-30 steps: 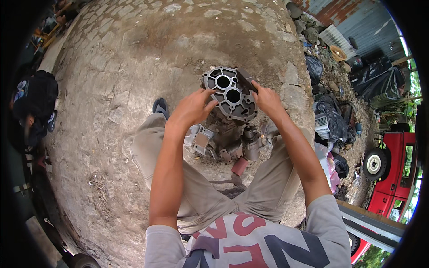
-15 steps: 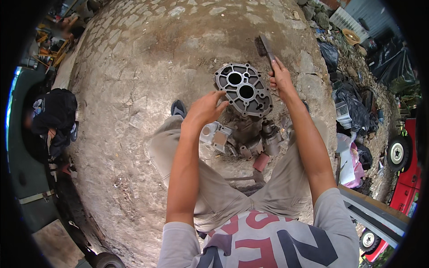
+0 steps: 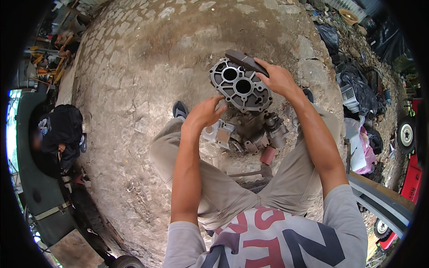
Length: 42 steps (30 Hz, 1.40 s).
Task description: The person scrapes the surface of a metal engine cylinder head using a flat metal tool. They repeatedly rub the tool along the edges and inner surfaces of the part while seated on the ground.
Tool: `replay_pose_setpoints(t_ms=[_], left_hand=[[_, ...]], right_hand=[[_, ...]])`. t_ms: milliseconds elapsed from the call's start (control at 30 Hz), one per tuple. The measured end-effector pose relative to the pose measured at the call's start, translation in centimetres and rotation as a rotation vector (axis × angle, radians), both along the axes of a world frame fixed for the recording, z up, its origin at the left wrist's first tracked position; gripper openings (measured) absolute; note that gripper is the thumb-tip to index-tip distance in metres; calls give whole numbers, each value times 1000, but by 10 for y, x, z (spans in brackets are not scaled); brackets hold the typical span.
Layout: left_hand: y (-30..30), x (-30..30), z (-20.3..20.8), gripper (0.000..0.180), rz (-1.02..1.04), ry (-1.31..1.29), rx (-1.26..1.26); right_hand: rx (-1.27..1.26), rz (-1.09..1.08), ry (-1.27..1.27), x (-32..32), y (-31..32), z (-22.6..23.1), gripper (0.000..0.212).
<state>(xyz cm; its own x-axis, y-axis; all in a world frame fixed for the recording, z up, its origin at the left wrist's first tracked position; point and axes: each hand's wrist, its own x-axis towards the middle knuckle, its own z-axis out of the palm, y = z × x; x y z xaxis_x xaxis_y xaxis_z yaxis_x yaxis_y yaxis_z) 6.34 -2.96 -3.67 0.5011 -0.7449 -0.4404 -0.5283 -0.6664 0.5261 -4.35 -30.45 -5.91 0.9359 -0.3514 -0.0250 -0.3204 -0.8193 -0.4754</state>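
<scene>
A grey metal gear housing with two large round holes and a ribbed, bolt-holed face stands on the ground in front of me. My right hand is closed around the handle end of a dark wire brush. The brush lies across the housing's far right edge, its bristles turned down and hidden. At the near left rim, my left hand rests its fingertips against the housing, thumb held apart. Below the housing are a light metal casting and a darker cylindrical part.
A reddish block and a hammer lie between my legs. Black bags and a white crate line the right side. At the left, a person in dark clothes is beside a dark green vehicle.
My right hand has brought the brush left and down from beyond the housing onto its far right edge. The left hand stays at the near left rim.
</scene>
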Motion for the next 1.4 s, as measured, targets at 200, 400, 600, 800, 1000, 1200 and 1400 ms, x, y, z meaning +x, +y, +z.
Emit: replay_pose_setpoints(t_ms=[200, 400, 600, 800, 1000, 1200, 1400], left_hand=[[-3, -1, 1, 51, 19, 7, 17], [-1, 1, 6, 53, -5, 10, 47], [2, 0, 6, 53, 17, 21, 50], [3, 0, 7, 53, 18, 31, 49], [1, 0, 1, 52, -3, 19, 49], [-1, -2, 2, 52, -8, 18, 57], [0, -2, -4, 51, -13, -9, 15]], right_hand=[[78, 0, -256, 7, 18, 5, 53], [209, 142, 171, 0, 21, -15, 56], [300, -61, 161, 2, 19, 5, 53], [62, 202, 214, -5, 21, -6, 59], [-30, 219, 265, -15, 31, -38, 72], [11, 150, 275, -15, 35, -53, 78], [46, 89, 268, -4, 40, -53, 80]])
